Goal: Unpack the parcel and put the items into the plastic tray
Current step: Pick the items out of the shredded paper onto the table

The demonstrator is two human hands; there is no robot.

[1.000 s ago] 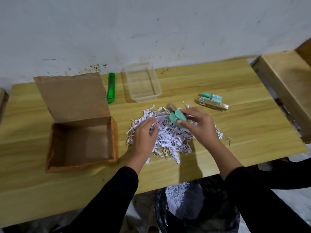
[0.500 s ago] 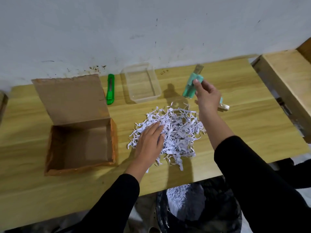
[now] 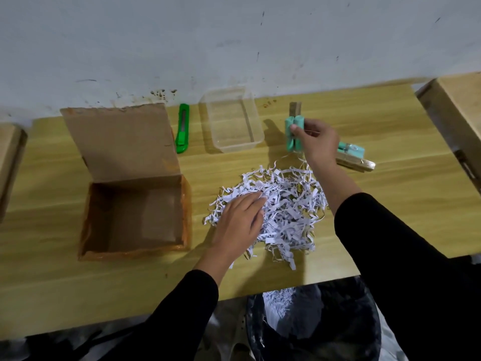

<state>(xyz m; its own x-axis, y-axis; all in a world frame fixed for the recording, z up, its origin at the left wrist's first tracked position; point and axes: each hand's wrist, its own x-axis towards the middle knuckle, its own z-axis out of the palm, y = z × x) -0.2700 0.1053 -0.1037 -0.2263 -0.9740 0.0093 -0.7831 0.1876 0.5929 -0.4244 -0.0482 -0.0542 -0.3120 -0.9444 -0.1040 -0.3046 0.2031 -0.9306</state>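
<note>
My right hand [image 3: 316,142] grips a teal item on a cardboard backing [image 3: 294,131], held upright just right of the clear plastic tray [image 3: 256,121], which holds nothing. A strand of shredded paper dangles from the item. My left hand [image 3: 239,225] lies flat, fingers apart, on the left side of the pile of white shredded paper [image 3: 286,209]. The open cardboard parcel box [image 3: 186,212] stands to the left with its lid up and nothing visible inside. Another teal packaged item [image 3: 351,155] lies on the table behind my right hand, partly hidden.
A green utility knife [image 3: 182,128] lies between the box lid and the tray. A black bin [image 3: 312,324] with shredded paper stands below the table's front edge. A wooden piece [image 3: 453,108] sits at the right, another box edge [image 3: 10,165] at far left.
My right hand lifted the teal item out of the shredded paper and carried it back and up, ending beside the tray. My left hand stayed pressed on the pile.
</note>
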